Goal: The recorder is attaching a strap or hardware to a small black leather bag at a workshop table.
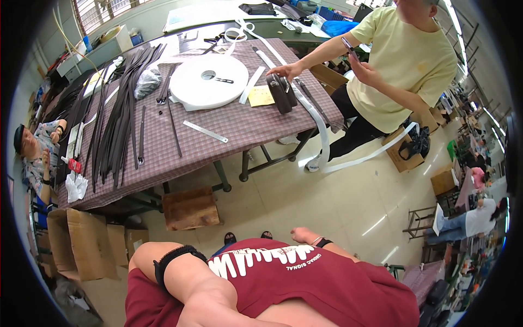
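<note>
My left arm is bent up close to the view, a black lacy band round it. My left hand [212, 303] is only partly seen at the lower edge, its fingers hidden. Lower in the middle, my right hand [303, 235] hangs by my maroon shirt [338, 280], fingers curled in and nothing visible in them; a bracelet and a black band circle the wrist. Both hands are away from the checked table [229, 117]. On it lie a big white roll of strip [190, 82], a metal ruler [205, 132] and dark strips [122, 120].
Across the table a person in a yellow shirt [403, 65] touches a dark brown bag [281, 95] and holds a phone [348, 48]. A white strip [324, 141] trails to the floor. A wooden stool [190, 210] and cardboard boxes [84, 242] stand below. Another person [41, 155] sits left.
</note>
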`<state>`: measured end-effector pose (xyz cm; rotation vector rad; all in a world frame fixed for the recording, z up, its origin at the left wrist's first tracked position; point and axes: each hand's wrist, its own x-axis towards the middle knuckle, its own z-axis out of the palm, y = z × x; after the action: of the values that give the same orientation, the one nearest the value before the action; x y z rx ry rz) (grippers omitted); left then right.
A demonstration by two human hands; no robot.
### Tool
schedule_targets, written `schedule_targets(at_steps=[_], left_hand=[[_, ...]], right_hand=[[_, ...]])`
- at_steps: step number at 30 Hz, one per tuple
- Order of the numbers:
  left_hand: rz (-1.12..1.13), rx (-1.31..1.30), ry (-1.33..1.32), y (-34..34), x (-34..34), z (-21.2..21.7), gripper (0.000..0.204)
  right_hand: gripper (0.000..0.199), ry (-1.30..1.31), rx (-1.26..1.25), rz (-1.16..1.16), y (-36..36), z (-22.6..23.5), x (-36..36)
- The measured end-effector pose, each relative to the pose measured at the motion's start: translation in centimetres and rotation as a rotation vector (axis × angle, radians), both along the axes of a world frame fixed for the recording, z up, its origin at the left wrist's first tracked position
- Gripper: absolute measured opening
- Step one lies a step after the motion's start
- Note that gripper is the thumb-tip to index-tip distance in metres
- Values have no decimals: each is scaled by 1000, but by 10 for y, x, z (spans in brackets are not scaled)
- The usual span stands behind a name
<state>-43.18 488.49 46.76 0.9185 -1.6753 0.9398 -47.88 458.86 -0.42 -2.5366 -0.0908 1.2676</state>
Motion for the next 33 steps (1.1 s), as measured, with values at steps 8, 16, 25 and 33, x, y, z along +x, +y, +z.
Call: schedule_targets(at_steps=[8,16,25,33], left_hand=[[-21,21,13,-4,0,0,10],[-26,46,40,-15,-1,0,10],[-36,72,63,-32,1,0,9],[-24,98,75,-48,-3,0,9]], right_hand=[[40,3,5,-40,0,3,-1],[42,-1,52,-32,-7,-16,-8],[41,2,71,-30,-15,-7,-6],[40,-21,69,-17,-34,-23,-7]])
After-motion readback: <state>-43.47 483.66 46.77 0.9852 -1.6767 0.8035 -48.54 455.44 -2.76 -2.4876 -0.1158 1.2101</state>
